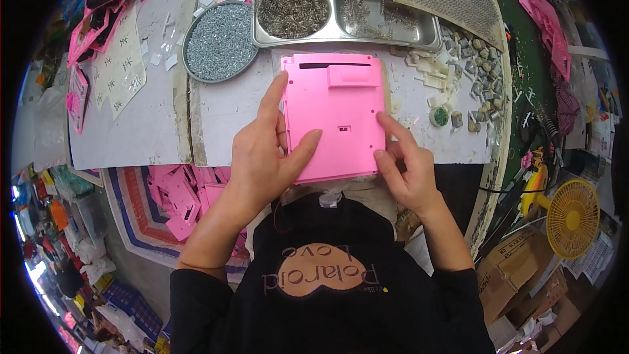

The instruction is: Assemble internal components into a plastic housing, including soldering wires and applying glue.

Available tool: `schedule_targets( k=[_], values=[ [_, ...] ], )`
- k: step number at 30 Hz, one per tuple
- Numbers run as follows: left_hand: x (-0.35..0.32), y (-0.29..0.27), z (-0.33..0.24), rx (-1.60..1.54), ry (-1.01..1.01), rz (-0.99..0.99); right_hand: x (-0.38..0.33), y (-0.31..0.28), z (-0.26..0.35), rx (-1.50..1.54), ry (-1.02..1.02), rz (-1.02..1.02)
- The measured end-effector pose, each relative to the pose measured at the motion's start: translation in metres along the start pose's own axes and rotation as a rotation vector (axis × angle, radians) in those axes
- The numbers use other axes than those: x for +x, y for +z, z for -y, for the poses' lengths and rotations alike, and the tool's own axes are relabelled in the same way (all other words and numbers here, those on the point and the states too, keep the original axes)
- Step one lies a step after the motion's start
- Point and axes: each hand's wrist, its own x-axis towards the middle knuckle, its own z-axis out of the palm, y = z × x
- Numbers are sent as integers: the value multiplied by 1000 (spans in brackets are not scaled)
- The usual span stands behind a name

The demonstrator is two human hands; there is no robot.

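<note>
Your left hand and right hand grip opposite edges of a smooth, boxy pink plastic case over the near edge of the white table, just before a shiny metal tray of wiry pieces. The case's underside is hidden; the tray's far end is cut off.

One view: head cam, left one of a side-by-side fisheye pair. Upright, unmirrored. Sits above the wearer, looking steeply down past the shirt and out over the bench. Close range: hands around mid-frame, forearms coming up from below. Very wide, taking in the fan far right; straight edges bow toward the dark round rim.
</note>
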Motion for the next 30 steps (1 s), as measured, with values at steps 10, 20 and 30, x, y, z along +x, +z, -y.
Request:
schedule_targets(
  k=[10,20,30],
  values=[
    [-18,13,25,53,104,-115,2,9,-4,-401,-235,38],
    [60,-81,79,359,137,-309,21,-17,28,-803,-290,278],
    [91,-86,88,449,145,-278,211,41,87,-661,-899,165]
  ],
)
